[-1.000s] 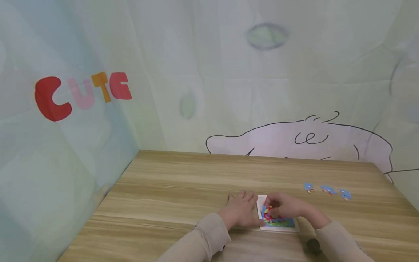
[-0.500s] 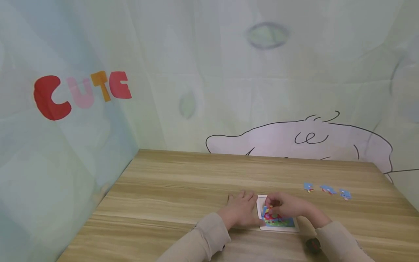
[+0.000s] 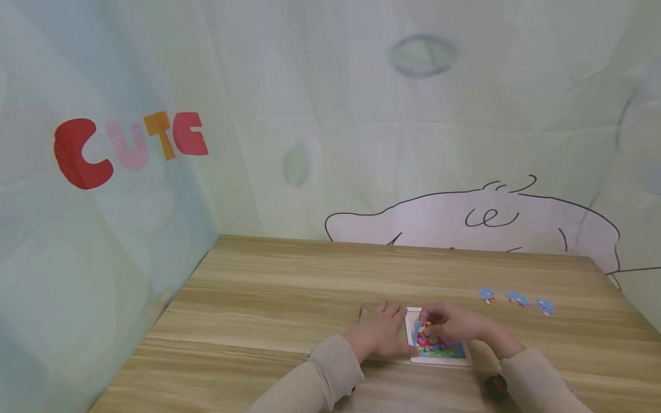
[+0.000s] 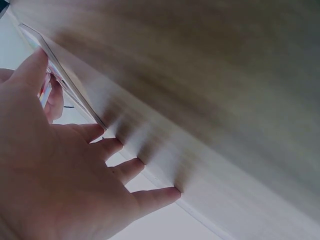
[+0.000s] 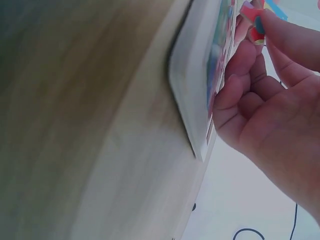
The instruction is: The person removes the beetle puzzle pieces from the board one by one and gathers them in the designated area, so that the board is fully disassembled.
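Observation:
A white-framed jigsaw puzzle tray (image 3: 441, 361) lies on the wooden table, its near part showing a colourful picture with green at the bottom. My left hand (image 3: 379, 331) is spread along the tray's left side; its thumb touches the near left corner, and in the left wrist view the other fingertips reach the tabletop. Over the tray, my right hand (image 3: 454, 323) pinches a puzzle piece (image 5: 254, 22) between thumb and fingers. Red, yellow and blue show on that piece, and it stands tilted close over the tray's left half. The right hand hides the tray's far right part.
Three loose blue puzzle pieces, among them a middle one (image 3: 517, 299), lie on the table (image 3: 289, 275) beyond the right hand. A small dark round object (image 3: 496, 387) is by the right sleeve. Printed cloth walls stand behind and to the left.
The right hand shifts very slightly and the pinched piece changes its tilt over the tray. My left hand stays in place, and the loose pieces have not moved.

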Demonstrator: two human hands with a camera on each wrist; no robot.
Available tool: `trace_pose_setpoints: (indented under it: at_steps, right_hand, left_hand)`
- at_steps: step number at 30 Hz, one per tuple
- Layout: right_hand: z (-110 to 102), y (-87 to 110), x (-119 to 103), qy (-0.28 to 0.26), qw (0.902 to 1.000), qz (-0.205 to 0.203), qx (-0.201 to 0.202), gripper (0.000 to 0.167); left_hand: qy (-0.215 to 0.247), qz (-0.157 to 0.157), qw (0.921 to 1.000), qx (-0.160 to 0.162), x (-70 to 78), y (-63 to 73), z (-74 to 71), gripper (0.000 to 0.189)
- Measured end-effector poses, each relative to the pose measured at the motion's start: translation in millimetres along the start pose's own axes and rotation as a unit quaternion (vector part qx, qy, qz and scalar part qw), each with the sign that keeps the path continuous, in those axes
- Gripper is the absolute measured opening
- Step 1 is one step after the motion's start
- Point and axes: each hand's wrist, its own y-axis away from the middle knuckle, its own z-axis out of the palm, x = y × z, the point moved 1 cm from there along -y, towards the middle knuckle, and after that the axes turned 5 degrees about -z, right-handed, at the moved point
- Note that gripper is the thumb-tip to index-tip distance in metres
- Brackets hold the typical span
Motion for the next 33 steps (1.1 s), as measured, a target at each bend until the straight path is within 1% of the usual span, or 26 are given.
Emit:
trace_pose_setpoints:
  at_steps: [4, 10, 13, 17, 20, 25, 31, 33]
  right_hand:
    - [-2, 1.5, -1, 0.002, 1.0000, 0.000, 0.006, 0.005]
    - [-10, 4.0, 1, 0.021, 0.9994, 0.017, 0.020, 0.006]
    - [-13, 6.1, 3, 0.020, 0.9996, 0.007, 0.020, 0.005]
    - [-18, 11.4, 7, 0.036, 0.9987, -0.004, 0.036, 0.006]
    - [-22, 17.1, 9, 0.041, 0.9976, 0.004, 0.055, 0.009]
    - [-31, 28.3, 15, 0.027, 0.9975, 0.012, 0.064, 0.013]
    - [-42, 45.2, 28, 0.056, 0.9944, 0.028, 0.085, 0.017]
    - [-45, 51.3, 32, 0.056, 0.9940, 0.022, 0.091, 0.017]
  left_hand:
    - [0.005, -0.001, 1.0000, -0.003, -0.4, -1.1, 1.0, 0.089]
    - [0.006, -0.003, 1.0000, -0.005, 0.5, -0.6, 0.3, 0.089]
    - [0.007, -0.004, 1.0000, -0.004, 1.0, 0.5, -0.6, 0.090]
    - [0.006, -0.004, 1.0000, -0.001, 1.2, 1.8, -0.8, 0.090]
    - [0.004, -0.005, 1.0000, 0.001, 1.3, 2.2, -0.9, 0.090]
    - [0.003, -0.006, 1.0000, 0.000, 2.0, 2.8, -1.2, 0.090]
    - [-0.004, -0.006, 1.0000, 0.000, 2.6, 2.8, -1.2, 0.090]
    - [-0.005, -0.006, 1.0000, 0.000, 2.6, 2.8, -1.1, 0.090]
